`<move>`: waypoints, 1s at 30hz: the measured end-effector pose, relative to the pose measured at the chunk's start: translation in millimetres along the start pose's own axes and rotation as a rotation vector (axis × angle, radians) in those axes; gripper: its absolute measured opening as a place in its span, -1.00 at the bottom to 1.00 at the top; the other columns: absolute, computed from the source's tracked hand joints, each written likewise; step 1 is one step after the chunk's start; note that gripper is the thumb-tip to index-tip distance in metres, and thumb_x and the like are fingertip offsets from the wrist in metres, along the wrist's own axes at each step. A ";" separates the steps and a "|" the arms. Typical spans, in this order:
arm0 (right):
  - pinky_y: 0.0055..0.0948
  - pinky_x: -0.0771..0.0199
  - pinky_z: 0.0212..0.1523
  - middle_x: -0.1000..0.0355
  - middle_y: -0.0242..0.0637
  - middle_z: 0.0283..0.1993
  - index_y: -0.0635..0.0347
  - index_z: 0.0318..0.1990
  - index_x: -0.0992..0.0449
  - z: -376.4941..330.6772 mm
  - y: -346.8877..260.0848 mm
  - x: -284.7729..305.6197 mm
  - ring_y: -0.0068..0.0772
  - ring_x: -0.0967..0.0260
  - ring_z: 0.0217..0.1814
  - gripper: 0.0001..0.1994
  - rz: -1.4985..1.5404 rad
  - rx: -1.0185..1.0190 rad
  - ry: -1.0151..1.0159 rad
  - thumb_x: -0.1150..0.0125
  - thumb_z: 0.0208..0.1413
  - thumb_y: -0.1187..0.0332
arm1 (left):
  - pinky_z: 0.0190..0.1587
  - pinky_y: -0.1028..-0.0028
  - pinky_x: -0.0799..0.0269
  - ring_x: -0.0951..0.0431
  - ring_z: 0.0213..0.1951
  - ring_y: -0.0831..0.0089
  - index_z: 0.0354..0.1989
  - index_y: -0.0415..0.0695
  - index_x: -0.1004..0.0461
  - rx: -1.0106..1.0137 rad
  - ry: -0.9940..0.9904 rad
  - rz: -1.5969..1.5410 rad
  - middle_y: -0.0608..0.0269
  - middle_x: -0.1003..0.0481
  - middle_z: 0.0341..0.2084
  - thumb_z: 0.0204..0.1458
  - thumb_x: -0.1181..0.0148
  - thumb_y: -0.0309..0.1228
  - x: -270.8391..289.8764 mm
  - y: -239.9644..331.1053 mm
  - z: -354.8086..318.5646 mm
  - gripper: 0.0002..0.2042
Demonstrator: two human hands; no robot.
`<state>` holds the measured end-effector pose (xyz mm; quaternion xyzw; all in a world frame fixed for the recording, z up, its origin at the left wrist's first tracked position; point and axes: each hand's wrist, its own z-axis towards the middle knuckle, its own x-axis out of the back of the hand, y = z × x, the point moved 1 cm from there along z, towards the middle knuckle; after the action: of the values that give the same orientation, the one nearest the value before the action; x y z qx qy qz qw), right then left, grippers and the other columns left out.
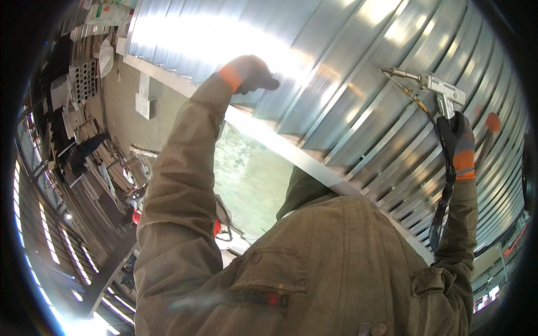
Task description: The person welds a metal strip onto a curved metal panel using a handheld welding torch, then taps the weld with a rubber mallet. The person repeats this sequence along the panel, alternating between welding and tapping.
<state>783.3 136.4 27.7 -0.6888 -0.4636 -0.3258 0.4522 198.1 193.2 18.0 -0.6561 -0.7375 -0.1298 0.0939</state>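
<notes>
At 12 o'clock the left hand (252, 74) is held curled over the panel (330, 84); whether anything is gripped or touched there cannot be told in the glare. At 2 o'clock the gun (445, 89) is held over the panel, tip turned toward 9, its handle gripped by the right hand (459, 143) at 3. A steady wrist is called for, with the cable (448, 179) kept slack. Room for moving seems to be offered over the floor (120, 106) at 10; the edge (305, 162), run from 10 to 4, is best kept unsnagged.
</notes>
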 end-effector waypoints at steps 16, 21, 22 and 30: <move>-0.23 -0.70 0.03 -0.64 -0.14 0.03 0.29 0.25 -0.55 -72.1 -135.0 78.7 -0.30 -0.63 0.04 -0.52 0.400 0.657 -0.650 -0.48 0.22 0.38 | -0.34 0.19 -0.53 -0.56 -0.50 0.24 -0.39 -0.23 -0.64 -0.060 0.152 -0.191 0.11 -0.59 -0.53 0.08 -0.35 0.09 -7.2 -3.8 -4.7 -0.49; -0.26 -0.71 -0.07 -0.65 -0.18 -0.02 0.31 0.18 -0.59 -77.7 -207.0 48.0 -0.34 -0.64 -0.05 -0.58 0.649 0.566 -0.701 -0.49 0.22 0.37 | -0.40 0.18 -0.52 -0.58 -0.52 0.24 -0.40 -0.12 -0.69 -0.154 0.200 -0.359 0.14 -0.61 -0.57 0.06 -0.40 0.08 -15.3 -18.8 -6.8 -0.56; -0.28 -0.71 -0.11 -0.66 -0.19 -0.05 0.31 0.17 -0.60 -75.0 -218.7 43.0 -0.36 -0.64 -0.08 -0.60 0.670 0.603 -0.708 -0.48 0.23 0.37 | -0.42 0.19 -0.51 -0.58 -0.53 0.25 -0.42 -0.11 -0.69 -0.168 0.192 -0.443 0.15 -0.60 -0.57 0.05 -0.42 0.07 -15.1 -18.9 -5.6 -0.57; -0.41 -0.67 -0.05 -0.68 -0.24 -0.05 0.32 0.21 -0.60 -74.0 -273.9 2.1 -0.50 -0.59 -0.06 -0.63 0.697 0.336 -0.799 -0.42 0.33 0.34 | -0.52 0.29 -0.43 -0.53 -0.59 0.36 -0.45 -0.09 -0.65 -0.160 0.173 -0.355 0.24 -0.57 -0.58 -0.05 -0.54 0.03 -14.7 -20.3 -5.4 -0.60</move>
<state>526.2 112.8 145.5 -0.7898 -0.3892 0.2083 0.4259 179.5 175.5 17.2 -0.5077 -0.8179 -0.2585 0.0801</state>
